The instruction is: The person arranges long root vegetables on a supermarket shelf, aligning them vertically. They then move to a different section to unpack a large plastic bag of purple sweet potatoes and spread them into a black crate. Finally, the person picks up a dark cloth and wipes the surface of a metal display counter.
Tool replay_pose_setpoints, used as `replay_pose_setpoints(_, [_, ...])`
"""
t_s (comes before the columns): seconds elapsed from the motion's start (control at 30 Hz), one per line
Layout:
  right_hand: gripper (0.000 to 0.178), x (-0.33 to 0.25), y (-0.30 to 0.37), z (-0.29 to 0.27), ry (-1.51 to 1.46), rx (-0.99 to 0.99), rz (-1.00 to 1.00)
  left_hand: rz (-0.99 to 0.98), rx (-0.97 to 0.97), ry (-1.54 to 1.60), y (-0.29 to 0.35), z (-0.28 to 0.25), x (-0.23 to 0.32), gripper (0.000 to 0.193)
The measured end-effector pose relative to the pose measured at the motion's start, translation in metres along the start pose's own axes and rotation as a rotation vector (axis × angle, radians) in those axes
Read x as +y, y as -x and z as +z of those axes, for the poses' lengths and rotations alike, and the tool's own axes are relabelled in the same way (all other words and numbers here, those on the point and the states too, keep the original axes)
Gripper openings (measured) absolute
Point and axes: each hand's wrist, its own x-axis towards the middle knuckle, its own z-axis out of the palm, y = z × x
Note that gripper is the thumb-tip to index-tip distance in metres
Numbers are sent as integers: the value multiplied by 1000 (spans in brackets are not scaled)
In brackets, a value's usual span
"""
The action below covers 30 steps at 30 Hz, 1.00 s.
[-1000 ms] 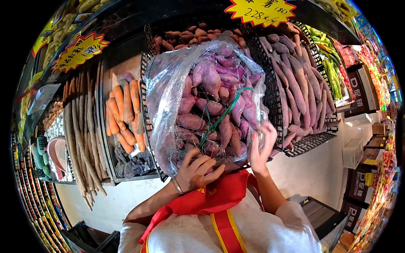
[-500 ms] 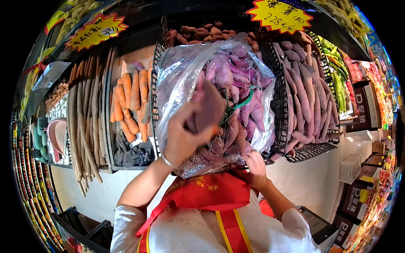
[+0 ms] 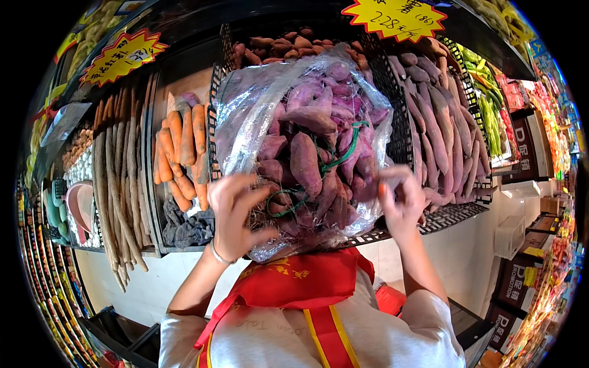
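Note:
An opened clear plastic bag (image 3: pixel 240 132) full of purple sweet potatoes (image 3: pixel 305 165) lies in front of me, on a black mesh crate (image 3: pixel 371 236). Green string (image 3: pixel 351 150) runs loosely among the sweet potatoes, with a loop low on the left. At the bag's near left side is my left hand (image 3: pixel 234 214), its fingers spread and nothing in them. My right hand (image 3: pixel 402 202) is raised by the bag's right edge, slightly blurred, thumb and forefinger apart. Whether its fingertips touch the plastic I cannot tell.
Carrots (image 3: pixel 182 153) and long thin brown roots (image 3: pixel 123 172) lie to the left. On the right, a crate of long purplish sweet potatoes (image 3: pixel 438 135) stands close by. Smaller reddish tubers (image 3: pixel 288 46) are heaped behind the bag. Yellow price signs (image 3: pixel 396 18) hang above.
My left hand has let go of a dark purple sweet potato, now on the pile, and opened lower on the left. My right hand has risen from the bag's near edge to its right side.

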Motion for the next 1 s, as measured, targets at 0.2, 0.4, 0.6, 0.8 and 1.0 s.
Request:
replay_pose_setpoints(0.2, [59,34,-43,9,82,-124,24,219,-378,-156,55,5,-11,18])
replay_pose_setpoints(0.4, [22,70,56,-10,80,19,451,198,-115,61,54,15,-12,11])
replay_pose_setpoints(0.6, [34,22,92,23,369,-243,572,36,37,171,30,25,-1,12])
replay_pose_setpoints(0.8, [19,30,83,28,-582,137,646,78,31,358,1,18,22,4])
replay_pose_setpoints(1.0, [21,-17,-4,-1,-863,419,509,95,176,691,-59,-15,46,8])
